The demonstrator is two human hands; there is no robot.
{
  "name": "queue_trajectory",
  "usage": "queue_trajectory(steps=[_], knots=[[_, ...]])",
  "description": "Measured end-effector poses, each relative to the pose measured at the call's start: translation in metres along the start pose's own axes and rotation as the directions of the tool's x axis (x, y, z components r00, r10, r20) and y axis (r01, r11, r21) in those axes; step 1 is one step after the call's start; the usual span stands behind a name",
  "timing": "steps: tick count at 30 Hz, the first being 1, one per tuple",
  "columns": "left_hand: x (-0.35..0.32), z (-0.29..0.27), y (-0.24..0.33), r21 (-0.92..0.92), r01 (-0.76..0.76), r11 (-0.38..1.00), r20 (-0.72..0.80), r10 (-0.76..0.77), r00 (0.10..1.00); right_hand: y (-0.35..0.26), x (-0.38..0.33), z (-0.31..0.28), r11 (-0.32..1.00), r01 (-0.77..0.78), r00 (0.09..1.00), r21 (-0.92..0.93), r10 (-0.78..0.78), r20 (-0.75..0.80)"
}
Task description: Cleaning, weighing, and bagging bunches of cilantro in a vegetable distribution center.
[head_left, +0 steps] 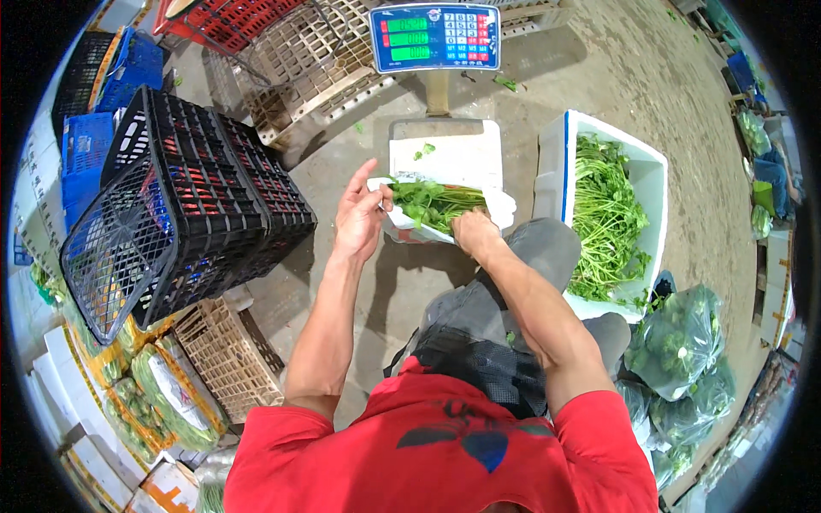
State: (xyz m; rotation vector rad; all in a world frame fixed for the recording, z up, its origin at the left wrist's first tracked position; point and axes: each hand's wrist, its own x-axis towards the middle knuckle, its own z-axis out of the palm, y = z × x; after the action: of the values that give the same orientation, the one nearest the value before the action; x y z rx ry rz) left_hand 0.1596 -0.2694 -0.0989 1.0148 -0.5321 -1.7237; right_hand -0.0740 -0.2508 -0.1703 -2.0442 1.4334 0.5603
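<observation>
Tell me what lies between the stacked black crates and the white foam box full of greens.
In the head view, between the black crates and the foam box lie the left hand, right hand, and the leafy greens in a white bag on the scale platform.

Concrete yard floor [633, 77], grey, with leaf scraps strewn about.

On it: stacked black crates [184, 205] tipped at the left, blue crates [103, 111] behind them, beige crates [312, 73] and a red one [227, 21] at the top. A weighing scale [436, 38] stands at top centre, a white foam lid [449, 154] on its platform. A white foam box [654, 184] of leafy greens sits on the right, with clear bags of greens [680, 342] near it. A beige basket [227, 359] and packed vegetable boxes [154, 402] lie lower left.
</observation>
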Motion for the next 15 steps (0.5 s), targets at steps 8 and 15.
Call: queue_trajectory(steps=[8,15], knots=[[-0.015,0.013,0.008,0.418,-0.076,0.905,0.086,0.044,0.995,-0.008,-0.036,-0.023,0.962,0.175,0.942,0.207,-0.103,-0.32],[-0.017,0.006,0.023,0.564,0.061,0.824,-0.086,-0.015,0.996,-0.006,-0.083,-0.055,0.937,-0.253,0.518,0.242,0.342,-0.784]])
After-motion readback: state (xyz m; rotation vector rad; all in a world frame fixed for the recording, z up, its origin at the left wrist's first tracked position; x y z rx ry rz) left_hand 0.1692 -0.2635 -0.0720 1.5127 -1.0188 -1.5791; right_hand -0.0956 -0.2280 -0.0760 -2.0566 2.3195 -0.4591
